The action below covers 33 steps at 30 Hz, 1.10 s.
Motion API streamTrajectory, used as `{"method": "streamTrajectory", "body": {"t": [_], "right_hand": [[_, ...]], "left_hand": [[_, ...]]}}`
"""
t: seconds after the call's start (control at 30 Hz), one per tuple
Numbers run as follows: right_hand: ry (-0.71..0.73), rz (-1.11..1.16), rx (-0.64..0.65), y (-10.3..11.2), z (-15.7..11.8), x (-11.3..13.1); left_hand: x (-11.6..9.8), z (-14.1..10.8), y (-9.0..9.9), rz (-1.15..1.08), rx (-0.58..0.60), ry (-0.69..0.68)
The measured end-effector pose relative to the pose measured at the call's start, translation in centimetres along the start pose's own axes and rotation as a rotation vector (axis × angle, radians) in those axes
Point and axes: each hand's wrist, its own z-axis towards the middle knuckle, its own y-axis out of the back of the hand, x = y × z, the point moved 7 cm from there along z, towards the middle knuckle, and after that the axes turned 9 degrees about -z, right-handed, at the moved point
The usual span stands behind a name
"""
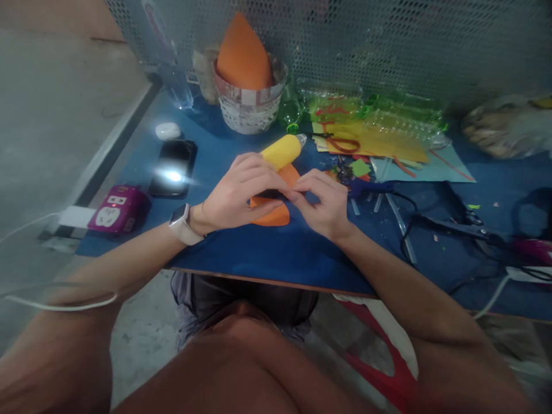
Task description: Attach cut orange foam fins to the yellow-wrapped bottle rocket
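Note:
My left hand [248, 190] and my right hand [323, 201] meet above the blue table, fingertips pinched together on something too small to make out. Just behind the left fingers lies a yellow roll [282, 152] with a clear tip. Orange pieces [271, 214] show under and between the hands, partly hidden by the left fingers. Scissors with an orange handle [345, 142] rest on yellow sheets beyond the right hand.
Behind stands a woven basket [250, 109] holding an orange shape [244, 54]. A phone [173, 168], a white case [168, 131] and a purple socket block [118, 210] are left. Green plastic bottles [401, 118], a blue glue gun [371, 187], clear sticks [401, 227] and dark cables lie right.

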Motion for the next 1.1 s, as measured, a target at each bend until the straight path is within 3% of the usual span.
{"method": "streamTrajectory", "body": {"t": [0.37, 1.1], "right_hand": [[-0.043, 0.011, 0.08, -0.7, -0.2, -0.4], [0.022, 0.069, 0.134, -1.3, -0.4, -0.4]], "left_hand": [[0.2, -0.4, -0.1, -0.004, -0.043, 0.008], [0.1, -0.3, -0.1, 0.061, -0.04, -0.014]]}}
